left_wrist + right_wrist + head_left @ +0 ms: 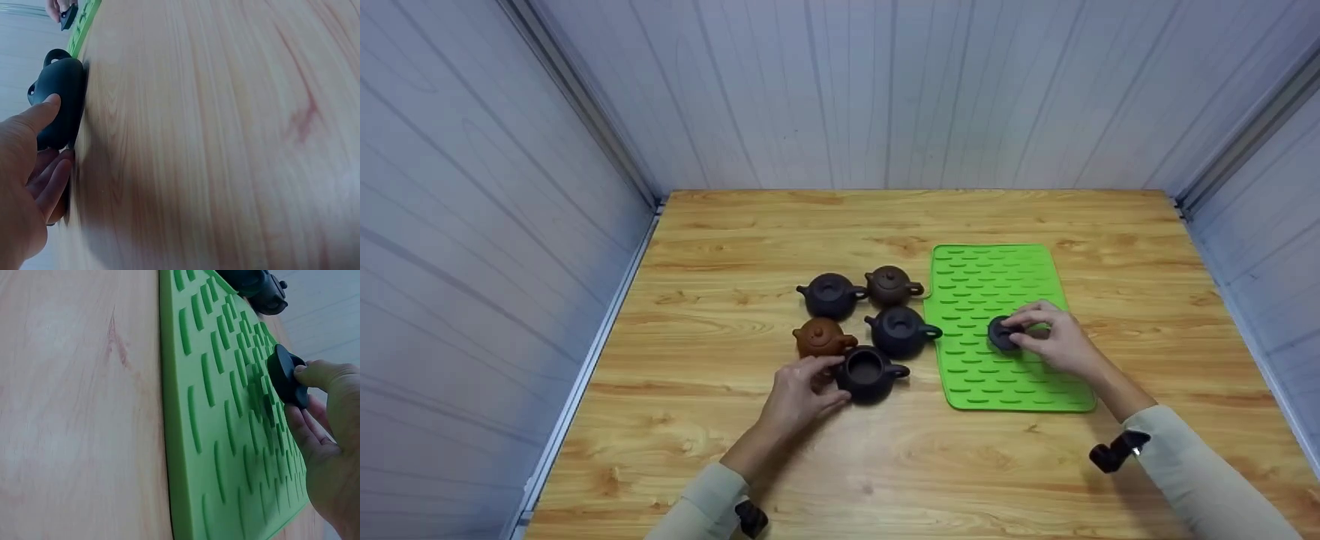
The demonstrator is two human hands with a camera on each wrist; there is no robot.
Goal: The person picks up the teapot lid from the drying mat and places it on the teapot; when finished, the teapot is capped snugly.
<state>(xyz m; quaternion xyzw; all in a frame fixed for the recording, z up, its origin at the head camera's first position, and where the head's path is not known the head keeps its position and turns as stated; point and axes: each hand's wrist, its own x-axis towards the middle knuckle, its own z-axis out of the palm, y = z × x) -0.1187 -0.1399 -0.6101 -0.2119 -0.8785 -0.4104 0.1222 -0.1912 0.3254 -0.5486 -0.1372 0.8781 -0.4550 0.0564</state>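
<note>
A dark teapot without its lid [864, 375] stands on the table, its round mouth showing. My left hand [801, 397] holds it at the spout side, thumb on the near side and fingers on the far side; the left wrist view shows the thumb [48, 109] against the dark body. Over the green ridged mat [982, 382], my right hand [1057, 341] pinches a dark teapot lid [1002, 334] by its knob. In the right wrist view the lid [286, 377] is tilted and held above the mat.
Close behind the open teapot are an orange-brown teapot [819, 337] and a dark teapot [901, 332]. Farther back stand another dark teapot [830, 297] and a small brown one [889, 286], all lidded. Pale panel walls [840, 97] enclose the wooden table [720, 247].
</note>
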